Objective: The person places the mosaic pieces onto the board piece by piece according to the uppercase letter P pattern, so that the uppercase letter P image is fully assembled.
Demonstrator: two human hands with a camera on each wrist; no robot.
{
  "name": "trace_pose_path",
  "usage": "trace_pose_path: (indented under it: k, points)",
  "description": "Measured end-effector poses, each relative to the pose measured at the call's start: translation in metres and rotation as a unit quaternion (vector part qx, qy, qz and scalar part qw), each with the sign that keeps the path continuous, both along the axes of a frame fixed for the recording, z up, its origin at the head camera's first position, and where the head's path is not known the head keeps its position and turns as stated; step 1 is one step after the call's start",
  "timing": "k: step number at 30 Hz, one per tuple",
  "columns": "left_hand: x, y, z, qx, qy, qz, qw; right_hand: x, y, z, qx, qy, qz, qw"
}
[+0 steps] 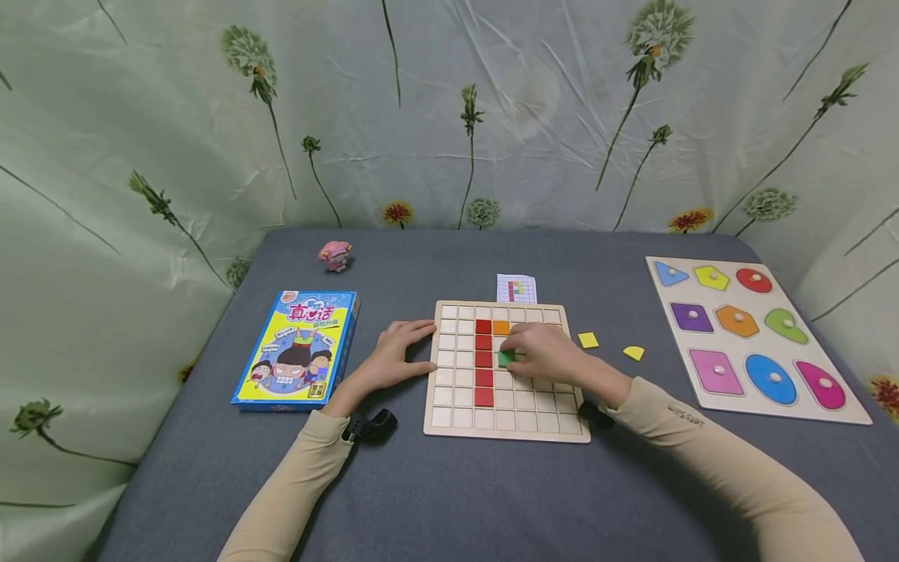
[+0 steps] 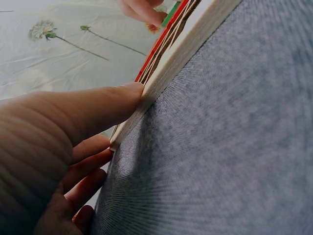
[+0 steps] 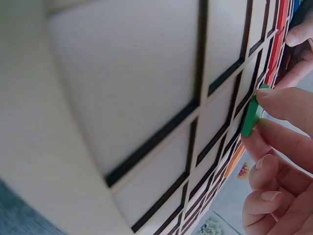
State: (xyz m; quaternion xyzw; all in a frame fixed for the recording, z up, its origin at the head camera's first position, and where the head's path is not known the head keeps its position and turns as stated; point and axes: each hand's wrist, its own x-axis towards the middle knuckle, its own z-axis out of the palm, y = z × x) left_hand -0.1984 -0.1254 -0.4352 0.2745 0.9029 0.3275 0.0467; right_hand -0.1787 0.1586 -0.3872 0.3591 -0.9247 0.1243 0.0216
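Note:
My right hand [image 1: 541, 353] is over the middle of a wooden grid board [image 1: 460, 421]. It pinches a green square tile [image 3: 251, 116] between thumb and fingertips, tilted at the grid in the right wrist view. Another bit of green [image 3: 264, 86] shows beyond the thumb. A column of red tiles [image 1: 484, 359] fills cells to the left, with an orange tile [image 1: 501, 328] beside its top. My left hand [image 1: 393, 355] touches the board's left edge, thumb [image 2: 117, 100] against the rim and fingers extended. Part of the grid is hidden under the right hand.
Behind the board lies a small pattern card [image 1: 516, 289]. Two yellow pieces, a square [image 1: 588, 340] and a rounded one [image 1: 634, 353], lie to its right. A shape puzzle board [image 1: 716, 343] is farther right. At left are a boxed game [image 1: 295, 351] and a pink figurine [image 1: 335, 255].

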Motion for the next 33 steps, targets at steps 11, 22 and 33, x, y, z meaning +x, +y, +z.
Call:
trace_pose_path:
  k: [11, 22, 33]
  points:
    - [0.0002, 0.0, 0.0005, -0.001, 0.002, 0.001, 1.0, -0.0026, -0.0032, -0.002, 0.0, -0.002, 0.005, 1.0]
    - [0.0007, 0.0003, 0.0022, 0.003, -0.002, 0.0, 1.0, -0.0002, -0.0039, -0.0003, 0.004, -0.007, 0.001, 1.0]
    - [0.0006, 0.0005, 0.0011, 0.002, 0.006, -0.003, 1.0, 0.0003, -0.0018, -0.0014, 0.0, -0.005, 0.008, 1.0]
